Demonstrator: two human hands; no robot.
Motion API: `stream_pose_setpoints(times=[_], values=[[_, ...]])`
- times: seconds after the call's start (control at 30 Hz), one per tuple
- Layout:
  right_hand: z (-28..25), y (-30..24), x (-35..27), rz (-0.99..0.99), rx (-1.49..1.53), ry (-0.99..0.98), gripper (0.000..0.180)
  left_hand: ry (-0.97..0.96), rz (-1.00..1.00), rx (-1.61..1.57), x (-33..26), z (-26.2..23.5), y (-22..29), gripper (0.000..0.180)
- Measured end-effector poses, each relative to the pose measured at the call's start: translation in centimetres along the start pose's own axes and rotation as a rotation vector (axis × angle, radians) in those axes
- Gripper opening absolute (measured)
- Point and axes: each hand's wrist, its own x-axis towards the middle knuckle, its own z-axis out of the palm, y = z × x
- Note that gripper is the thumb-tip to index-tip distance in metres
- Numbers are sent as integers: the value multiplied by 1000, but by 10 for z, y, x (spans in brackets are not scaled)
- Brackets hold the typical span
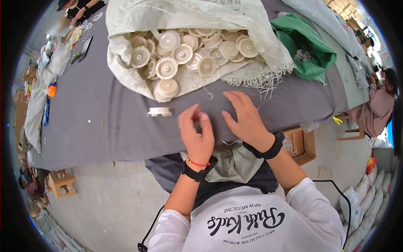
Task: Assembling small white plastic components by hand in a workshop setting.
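Note:
Both my hands are raised by the front edge of the table, above its grey cloth. My left hand [196,132] is slightly blurred, its fingers bent and apart from the thumb, with nothing seen in it. To its left a single white round plastic part [159,111] lies on the cloth. My right hand [247,121] is open, fingers and thumb spread, holding nothing visible. Beyond my hands, a white woven sack [126,75] lies on its side, and many cream disc-shaped plastic parts [167,67] with raised centres fill its mouth. One small stack [166,89] sits at the sack's lip.
A green bag [308,50] with small pale pieces stands right of the sack. Below the table's right edge is a brown box [303,145]. A stool [62,183] stands on the left floor. Other people are at the far left and the right. Filled sacks [369,201] line the right.

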Motion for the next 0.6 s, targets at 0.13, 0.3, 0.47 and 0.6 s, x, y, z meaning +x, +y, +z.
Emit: stream_pose_setpoints(times=[0.13, 0.3, 0.47, 0.6], values=[[9, 2, -5, 7, 0, -22, 36, 309, 171, 567, 23, -26, -8, 50], [16, 3, -8, -96, -208, 3, 24, 295, 12, 776, 33, -69, -37, 61], [14, 4, -11, -109, -166, 19, 24, 437, -107, 1018, 39, -125, -66, 45], [13, 5, -9, -107, -173, 28, 23, 200, 23, 845, 37, -127, -61, 31]])
